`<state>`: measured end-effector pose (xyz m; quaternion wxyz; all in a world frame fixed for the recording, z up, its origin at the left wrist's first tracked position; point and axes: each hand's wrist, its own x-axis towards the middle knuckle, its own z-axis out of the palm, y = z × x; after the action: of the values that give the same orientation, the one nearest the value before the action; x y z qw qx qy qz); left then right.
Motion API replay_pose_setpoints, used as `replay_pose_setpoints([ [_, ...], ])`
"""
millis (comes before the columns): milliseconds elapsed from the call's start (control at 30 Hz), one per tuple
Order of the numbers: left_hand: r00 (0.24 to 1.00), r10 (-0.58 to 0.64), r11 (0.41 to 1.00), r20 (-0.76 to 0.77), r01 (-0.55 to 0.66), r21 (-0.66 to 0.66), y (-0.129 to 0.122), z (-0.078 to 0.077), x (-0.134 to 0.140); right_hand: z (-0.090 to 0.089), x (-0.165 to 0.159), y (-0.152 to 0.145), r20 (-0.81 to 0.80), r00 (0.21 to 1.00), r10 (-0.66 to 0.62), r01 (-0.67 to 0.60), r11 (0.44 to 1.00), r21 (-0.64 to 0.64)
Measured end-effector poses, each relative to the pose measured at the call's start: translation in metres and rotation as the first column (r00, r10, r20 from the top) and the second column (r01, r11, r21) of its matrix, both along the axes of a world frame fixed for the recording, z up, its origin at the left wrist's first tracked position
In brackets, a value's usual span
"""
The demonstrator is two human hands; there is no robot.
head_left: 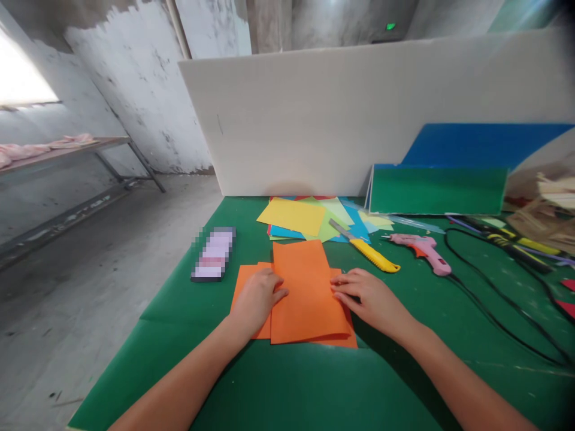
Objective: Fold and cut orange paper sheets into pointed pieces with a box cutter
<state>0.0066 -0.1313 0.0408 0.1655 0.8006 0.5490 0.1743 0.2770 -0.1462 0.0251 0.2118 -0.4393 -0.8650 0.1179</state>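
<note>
An orange sheet of paper (302,293) lies in front of me on top of more orange paper (242,281), whose edges show at the left and lower right. Its lower right corner lifts a little off the sheet beneath. At the left edge, my left hand (258,299) has its fingers curled in, with the thumb on the paper. My right hand (363,296) pinches the opposite edge between thumb and fingers. Just beyond the paper, to the right, rests a yellow utility knife (375,254) with its blade out.
Coloured paper sheets (291,215) are piled behind the orange ones. A pink glue gun (422,246) with a black cord lies to the right, near pliers (503,242). At the left is a blurred phone (214,254). A white board (305,126) stands across the back.
</note>
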Motion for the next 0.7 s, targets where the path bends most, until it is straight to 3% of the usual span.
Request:
replay_pose_setpoints([
  [200, 0.995, 0.010, 1.000, -0.096, -0.010, -0.001, 0.001, 0.002, 0.000, -0.005, -0.004, 0.003, -0.100, 0.994, -0.050, 0.049, 0.999, -0.011],
  [433, 0.998, -0.005, 0.999, -0.060, 0.002, -0.042, 0.006, -0.001, -0.004, -0.007, -0.006, 0.010, -0.160, 0.983, -0.096, 0.086, 0.994, -0.066],
  [700, 0.998, 0.002, 0.998, -0.062, -0.006, -0.068, 0.008, 0.001, -0.005, 0.007, 0.005, 0.010, -0.056, 0.996, 0.069, -0.076, 0.987, -0.139],
])
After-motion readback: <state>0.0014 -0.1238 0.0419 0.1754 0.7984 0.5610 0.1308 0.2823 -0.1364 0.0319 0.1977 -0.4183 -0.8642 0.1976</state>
